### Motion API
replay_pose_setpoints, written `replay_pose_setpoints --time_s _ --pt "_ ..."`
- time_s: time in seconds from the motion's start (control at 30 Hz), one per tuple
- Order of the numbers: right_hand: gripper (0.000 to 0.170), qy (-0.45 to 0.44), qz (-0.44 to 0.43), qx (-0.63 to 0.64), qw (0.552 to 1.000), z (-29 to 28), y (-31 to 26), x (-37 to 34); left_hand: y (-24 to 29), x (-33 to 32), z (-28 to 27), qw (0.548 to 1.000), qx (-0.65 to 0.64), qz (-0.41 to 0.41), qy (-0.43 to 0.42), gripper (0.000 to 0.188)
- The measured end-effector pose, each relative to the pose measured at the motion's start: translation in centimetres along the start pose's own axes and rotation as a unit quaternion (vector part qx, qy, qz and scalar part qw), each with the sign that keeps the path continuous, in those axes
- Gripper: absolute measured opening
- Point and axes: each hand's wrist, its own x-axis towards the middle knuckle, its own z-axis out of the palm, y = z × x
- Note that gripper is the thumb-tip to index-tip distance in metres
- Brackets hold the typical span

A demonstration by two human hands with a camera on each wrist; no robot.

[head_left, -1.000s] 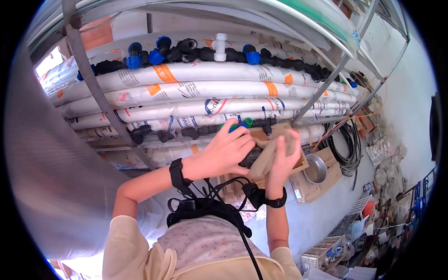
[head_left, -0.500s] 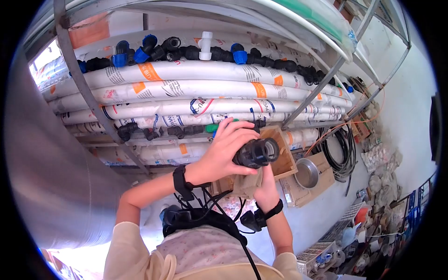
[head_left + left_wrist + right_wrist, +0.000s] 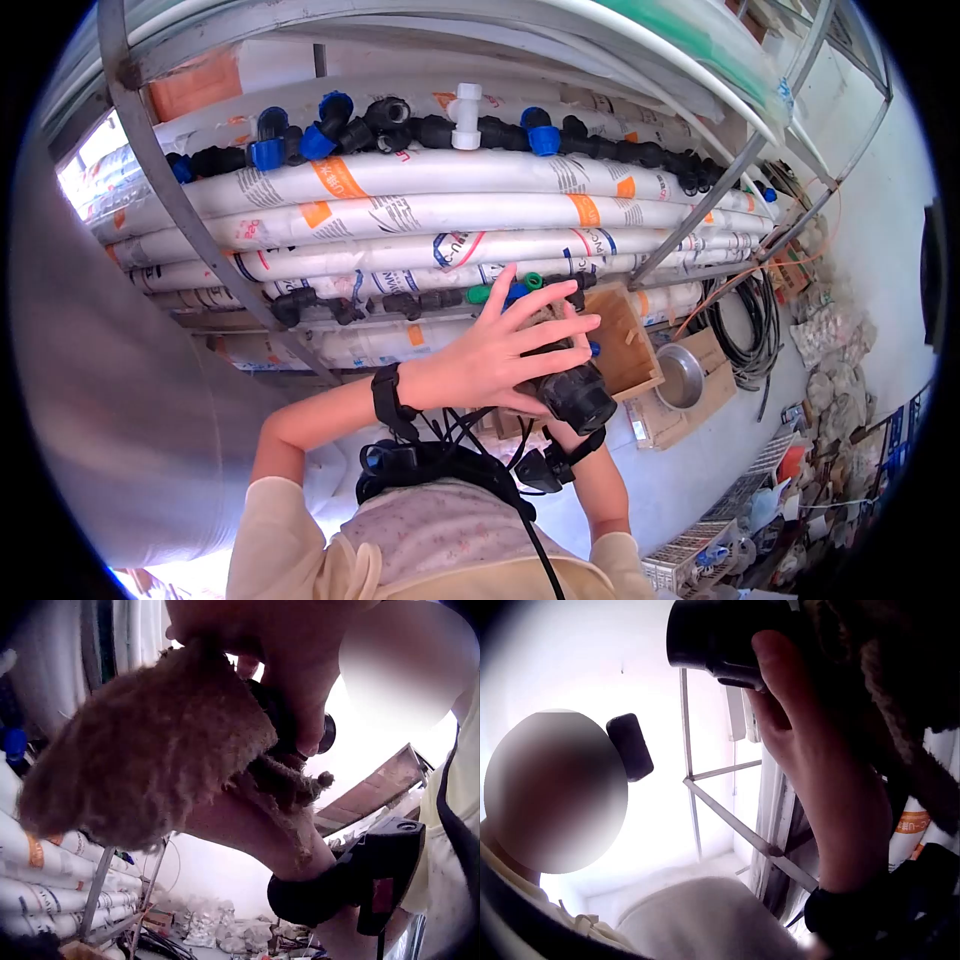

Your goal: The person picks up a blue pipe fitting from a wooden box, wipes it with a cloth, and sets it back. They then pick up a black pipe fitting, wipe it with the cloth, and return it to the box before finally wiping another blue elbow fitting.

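A black plastic pipe fitting (image 3: 578, 397) is in my left hand (image 3: 490, 350), whose fingers spread over its far side and whose thumb lies along the near side. In the right wrist view that thumb presses on the black fitting (image 3: 716, 637). My right hand (image 3: 568, 437) is mostly hidden behind the fitting and the left hand. It holds a brown fuzzy cloth (image 3: 150, 750), which covers much of that hand in the left wrist view. A bit of the cloth (image 3: 547, 314) shows beyond the left fingers in the head view.
A wooden box (image 3: 625, 345) stands just beyond the hands, with a metal bowl (image 3: 679, 377) on cardboard to its right. White wrapped pipes (image 3: 400, 215) fill a metal rack (image 3: 180, 190), with black and blue fittings (image 3: 320, 130) lined along them. Coiled black hose (image 3: 750, 330) hangs at the right.
The fitting, hidden largely behind the cloth at first, came into sight and now has its end turned down towards me. The right hand dropped lower behind it; the left fingers spread wider.
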Motion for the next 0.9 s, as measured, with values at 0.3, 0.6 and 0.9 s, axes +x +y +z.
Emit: replay_pose_setpoints --time_s 0.3,0.6,0.9 --pt "0.038 0.126 -0.053 -0.035 0.990 5.4 1.7 5.4 -5.9 -1.6 -4.2 0.980 -0.157 -0.107 0.054 0.067" --pt "0.034 0.195 0.005 0.063 0.979 5.9 3.1 9.0 -8.4 -3.6 -6.3 0.983 -0.113 -0.144 0.034 0.083" --pt "0.029 0.285 -0.339 -0.157 0.883 6.2 3.7 10.8 -8.4 -5.0 -10.4 0.916 -0.255 -0.308 -0.019 0.083"
